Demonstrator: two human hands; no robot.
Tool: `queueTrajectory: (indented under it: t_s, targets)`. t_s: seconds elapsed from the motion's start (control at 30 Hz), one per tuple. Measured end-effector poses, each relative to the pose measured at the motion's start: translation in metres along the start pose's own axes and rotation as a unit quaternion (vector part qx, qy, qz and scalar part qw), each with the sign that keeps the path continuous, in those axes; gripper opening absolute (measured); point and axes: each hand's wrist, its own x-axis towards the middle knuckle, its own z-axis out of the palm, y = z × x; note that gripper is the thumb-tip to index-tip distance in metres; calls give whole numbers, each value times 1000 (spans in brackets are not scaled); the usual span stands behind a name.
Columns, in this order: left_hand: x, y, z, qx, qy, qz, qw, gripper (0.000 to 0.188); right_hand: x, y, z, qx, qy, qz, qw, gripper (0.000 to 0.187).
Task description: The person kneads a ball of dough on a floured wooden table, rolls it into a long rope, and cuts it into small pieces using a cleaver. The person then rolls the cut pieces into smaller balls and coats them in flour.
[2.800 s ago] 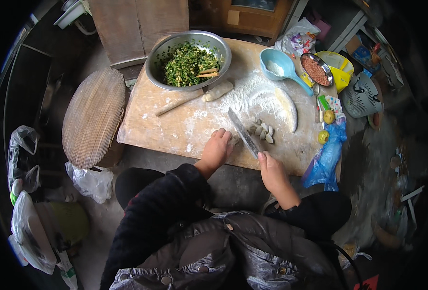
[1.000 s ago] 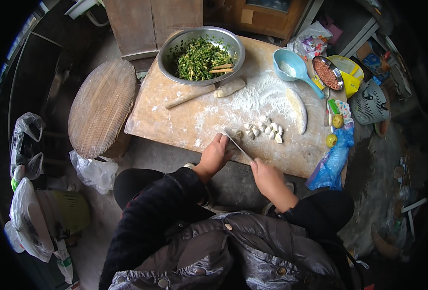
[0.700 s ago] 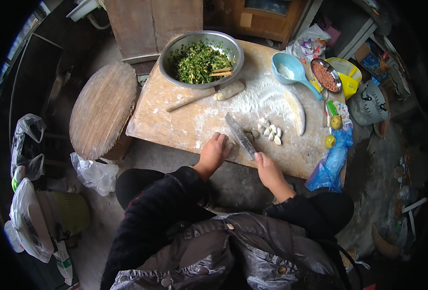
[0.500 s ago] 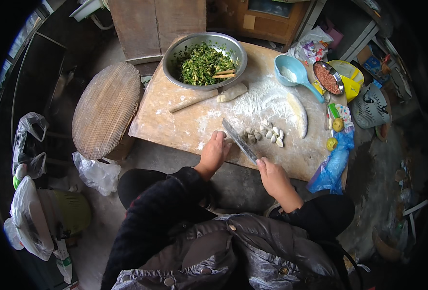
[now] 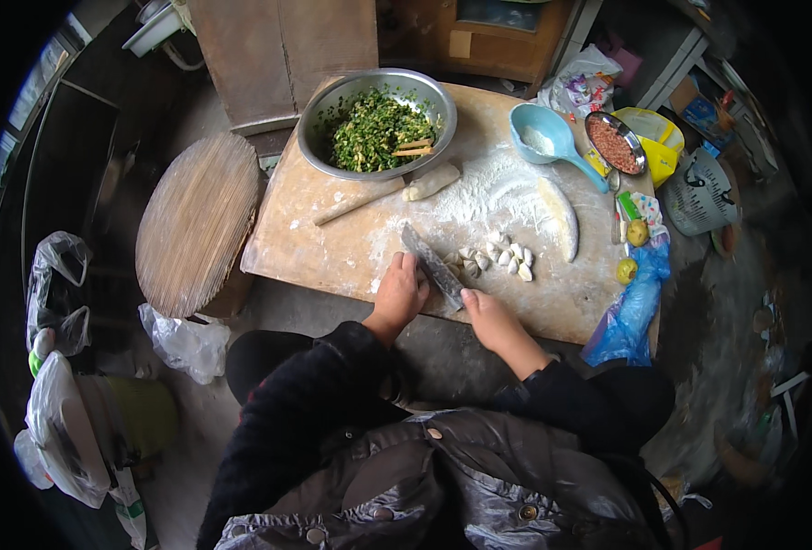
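My right hand [image 5: 497, 332] grips the handle of a kitchen knife [image 5: 430, 264], its broad blade slanting up and left over the wooden board. Left of the blade, my left hand [image 5: 400, 291] has its fingers curled down on a short end of dough, mostly hidden under them. Small cut dough pieces [image 5: 507, 255] lie in a cluster just right of the knife. Beyond the blade rest a thick lump of dough [image 5: 431, 182] and a wooden rolling pin [image 5: 360, 201]. A long curved strip of dough [image 5: 560, 218] lies farther right in scattered flour.
A steel bowl [image 5: 309, 154] of chopped green filling with chopsticks stands at the board's [image 5: 287, 240] far side. At right are a blue ladle [image 5: 552, 137] with flour, a dish of reddish mince [image 5: 615, 145] and a blue plastic bag [image 5: 633, 312]. A round stalk lid [image 5: 195, 225] sits left.
The knife has come down and left, closer to my left hand, with its blade now beside my fingers. The whole view has shifted slightly. My left hand keeps its place by the near edge.
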Motion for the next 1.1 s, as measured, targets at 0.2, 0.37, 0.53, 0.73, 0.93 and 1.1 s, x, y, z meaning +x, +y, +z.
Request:
queueTrajectory:
  t_s: [0.2,0.37,0.53,0.73,0.93,1.1]
  targets:
    - [35,3,18,-45,-47,-57,996,34,-11,58,-52,131,139,82,978,49]
    - [39,42,60,120,-118,97,981,78,-36,114,-86,127,218,149,956,53]
    - [51,87,108,193,-194,274,922,78,-60,140,-92,160,234,209,936,54]
    - [120,82,128,276,-207,319,882,66,-61,151,-98,134,248,213,936,54]
    - [127,42,51,185,-186,133,956,69,-51,170,-84,181,240,186,935,52]
    - [74,68,67,255,-224,284,897,73,-42,165,-83,247,227,166,927,49]
